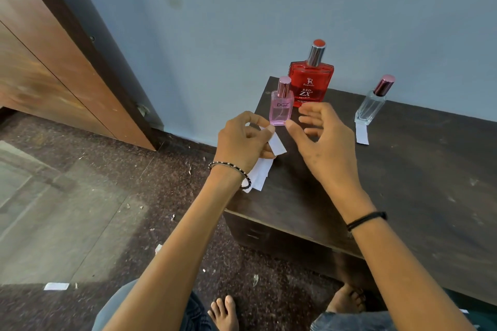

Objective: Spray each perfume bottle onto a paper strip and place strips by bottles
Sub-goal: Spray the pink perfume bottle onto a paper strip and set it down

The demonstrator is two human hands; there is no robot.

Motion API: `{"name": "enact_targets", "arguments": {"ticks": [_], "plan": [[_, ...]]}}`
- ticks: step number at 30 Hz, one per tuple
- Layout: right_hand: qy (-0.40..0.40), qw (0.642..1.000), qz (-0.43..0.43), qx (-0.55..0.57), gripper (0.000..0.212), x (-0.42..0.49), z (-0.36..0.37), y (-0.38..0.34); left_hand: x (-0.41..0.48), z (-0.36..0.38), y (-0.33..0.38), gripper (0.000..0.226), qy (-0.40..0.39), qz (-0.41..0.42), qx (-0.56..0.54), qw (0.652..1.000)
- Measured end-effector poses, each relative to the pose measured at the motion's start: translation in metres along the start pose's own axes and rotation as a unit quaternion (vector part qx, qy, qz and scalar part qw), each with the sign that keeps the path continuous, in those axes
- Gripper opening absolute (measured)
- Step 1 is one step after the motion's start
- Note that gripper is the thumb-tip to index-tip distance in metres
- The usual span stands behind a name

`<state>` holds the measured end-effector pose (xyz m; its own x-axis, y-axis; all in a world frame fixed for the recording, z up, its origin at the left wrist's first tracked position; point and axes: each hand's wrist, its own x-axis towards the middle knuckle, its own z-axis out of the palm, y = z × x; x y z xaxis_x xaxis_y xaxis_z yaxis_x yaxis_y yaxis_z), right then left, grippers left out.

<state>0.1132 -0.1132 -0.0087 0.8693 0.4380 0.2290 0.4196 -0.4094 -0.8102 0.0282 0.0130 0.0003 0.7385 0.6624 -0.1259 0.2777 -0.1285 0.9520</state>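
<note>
Three capped perfume bottles stand on a dark wooden table (403,169): a small pink bottle (281,105) at the left corner, a large red bottle (311,80) behind it, and a clear bottle (372,103) to the right. A white paper strip (362,135) lies in front of the clear bottle. My left hand (243,142) pinches another white paper strip (277,144) just in front of the pink bottle. Under that hand lie more white strips (259,174). My right hand (320,140) hovers beside it with fingers spread, holding nothing, in front of the red bottle.
The table stands against a blue wall (269,8). A wooden door (53,75) is at the left. The speckled floor (134,196) holds paper scraps, including one white strip (56,286). My bare feet (223,312) are below the table's front edge.
</note>
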Motion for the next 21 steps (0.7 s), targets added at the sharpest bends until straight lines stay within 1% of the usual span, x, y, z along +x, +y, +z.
{"name": "enact_targets", "arguments": {"ticks": [3,6,10,14,16,19,21], "plan": [[-0.024,0.999,0.019,0.015,0.060,0.012,0.009,0.000,0.002,0.000,-0.003,0.013,0.012,0.003,0.024,1.000],[-0.042,0.998,0.028,0.028,0.064,0.023,0.016,-0.003,0.005,-0.001,-0.004,0.012,0.024,-0.002,0.037,0.999],[-0.048,0.999,0.014,0.021,0.056,0.031,0.023,-0.005,0.007,-0.001,-0.006,0.011,0.031,0.011,0.057,0.998],[-0.045,0.999,0.005,0.014,0.040,0.025,0.015,-0.004,0.007,-0.001,-0.005,0.013,0.059,0.018,0.067,0.996],[-0.044,0.999,0.018,0.011,0.035,0.016,0.004,-0.003,0.007,-0.001,-0.003,0.016,0.072,0.027,0.073,0.994],[-0.037,0.997,0.060,0.022,0.038,-0.002,-0.018,0.000,0.005,0.005,0.002,0.018,0.066,0.044,0.077,0.994],[-0.036,0.992,0.100,0.074,0.040,-0.014,-0.032,0.002,0.003,0.013,0.006,0.017,0.050,0.065,0.085,0.993]]}}
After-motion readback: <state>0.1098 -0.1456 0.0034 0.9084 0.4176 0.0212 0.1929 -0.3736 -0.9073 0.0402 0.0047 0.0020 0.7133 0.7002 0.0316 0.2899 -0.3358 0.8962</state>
